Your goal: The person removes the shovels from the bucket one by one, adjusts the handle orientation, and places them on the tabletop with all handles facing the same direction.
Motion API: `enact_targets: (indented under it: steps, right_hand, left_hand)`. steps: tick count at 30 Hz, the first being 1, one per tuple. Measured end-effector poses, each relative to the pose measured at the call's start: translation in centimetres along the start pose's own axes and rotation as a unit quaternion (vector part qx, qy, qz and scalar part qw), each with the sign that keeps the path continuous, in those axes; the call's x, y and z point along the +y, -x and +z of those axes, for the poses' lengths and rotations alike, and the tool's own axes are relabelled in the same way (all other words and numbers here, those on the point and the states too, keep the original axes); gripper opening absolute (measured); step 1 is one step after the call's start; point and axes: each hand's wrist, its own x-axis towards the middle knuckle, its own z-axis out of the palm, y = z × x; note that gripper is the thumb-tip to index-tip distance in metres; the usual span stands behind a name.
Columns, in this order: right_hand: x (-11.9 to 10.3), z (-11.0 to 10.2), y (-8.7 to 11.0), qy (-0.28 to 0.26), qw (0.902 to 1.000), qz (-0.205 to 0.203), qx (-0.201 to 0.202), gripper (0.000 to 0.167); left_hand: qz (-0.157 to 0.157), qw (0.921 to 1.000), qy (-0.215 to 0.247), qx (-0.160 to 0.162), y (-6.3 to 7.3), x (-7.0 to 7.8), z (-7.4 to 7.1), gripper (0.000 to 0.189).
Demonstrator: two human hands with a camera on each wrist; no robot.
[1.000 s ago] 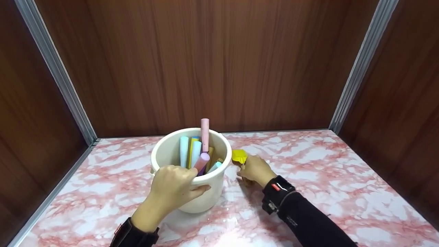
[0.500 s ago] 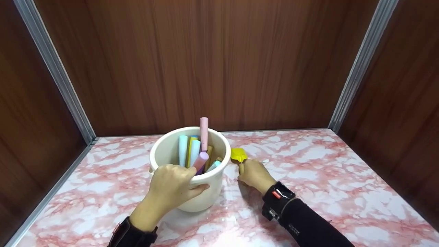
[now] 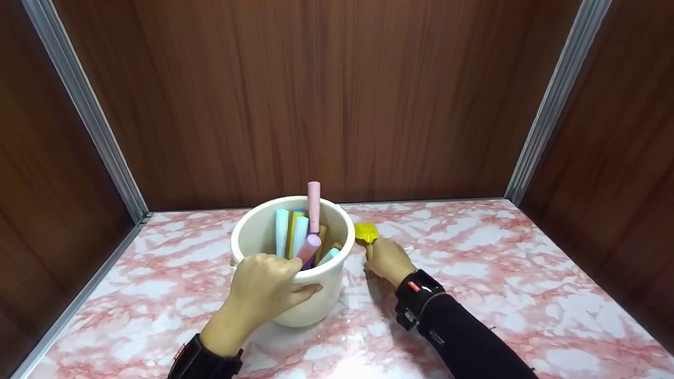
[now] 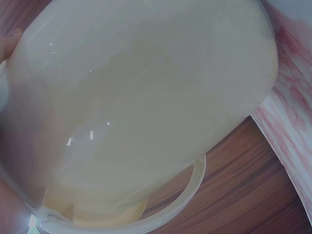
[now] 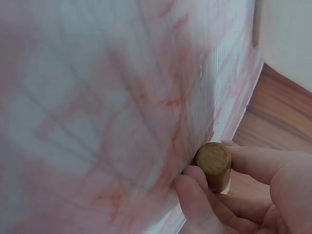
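A cream bucket (image 3: 310, 302) stands on the table with several pastel rods or handles upright inside, among them a tall pink one (image 3: 314, 208) and a light blue one (image 3: 281, 231). My left hand (image 3: 266, 284) grips its near rim, fingers over the edge and thumb along the outside wall. To the bucket's right, my right hand (image 3: 389, 260) holds a small toy shovel with a yellow blade (image 3: 366, 231) by its brown handle. In the right wrist view, thumb and fingers surround the handle's round end (image 5: 214, 161), close over the tabletop.
The pink and white marbled table (image 3: 500, 273) is bounded by a brown wood-grain wall (image 3: 337, 105) at the back and more panels on both sides. Grey metal strips (image 3: 84, 105) run along the corners. A curved bucket handle (image 4: 187, 195) hangs beside the bucket in the left wrist view.
The yellow blade has shifted slightly away toward the back, and my right hand has moved a little with it; more handle shows between blade and hand than at first. My left hand stays on the rim.
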Motion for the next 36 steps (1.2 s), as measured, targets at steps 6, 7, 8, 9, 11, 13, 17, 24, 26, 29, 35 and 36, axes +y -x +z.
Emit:
enact_targets:
  steps: [6,7,8,9,11,13,17,24,26,29,35,36]
  right_hand:
    - [-0.9,-0.9,0.8,-0.009,0.9997,-0.02,0.013,0.033]
    - [-1.3,-1.3,1.1,-0.01,0.9996,-0.024,0.015,0.033]
    - [-1.6,-1.8,1.5,-0.01,0.9994,-0.028,0.017,0.033]
    - [-2.4,-2.6,2.0,-0.012,0.9996,-0.023,0.009,0.033]
    - [-3.4,-3.6,2.7,-0.007,0.9998,-0.019,0.002,0.032]
    - [-2.6,-2.8,2.1,-0.002,0.9998,-0.021,0.006,0.032]
    - [0.2,0.3,-0.1,0.023,0.9991,-0.029,0.021,0.031]
    - [-0.5,-0.4,0.5,0.024,0.9991,-0.031,0.014,0.028]
    - [-1.8,-1.6,1.3,0.017,0.9995,-0.026,0.008,0.028]
    - [-1.0,-1.0,1.0,0.02,0.9991,-0.032,0.017,0.03]
    - [-0.4,-0.7,1.0,-0.008,0.9996,-0.017,0.022,0.03]
    - [-1.2,-1.5,1.6,-0.014,0.9997,-0.015,0.017,0.029]
  left_hand:
    - [0.004,1.0,0.001,0.005,0.0,0.0,0.0,0.061]
    - [0.004,1.0,0.001,0.005,0.0,0.0,0.0,0.061]
    - [0.004,1.0,0.002,0.005,0.0,0.0,0.0,0.061]
    - [0.004,1.0,0.002,0.005,0.0,0.0,0.0,0.061]
    - [0.004,1.0,0.003,0.004,0.0,0.0,0.0,0.061]
    - [0.004,1.0,0.003,0.004,0.0,0.0,0.0,0.061]
    - [0.002,1.0,0.004,0.002,0.0,0.0,-0.1,0.061]
    - [0.0,1.0,0.003,-0.003,0.0,0.0,-0.1,0.059]
    - [0.0,1.0,0.003,-0.004,0.0,0.0,-0.1,0.059]
    - [-0.001,1.0,0.002,-0.002,0.0,0.0,-0.1,0.06]
    - [-0.001,0.9999,0.002,0.011,-0.1,0.0,0.0,0.061]
    - [-0.001,0.9999,0.002,0.011,-0.1,0.0,0.0,0.061]
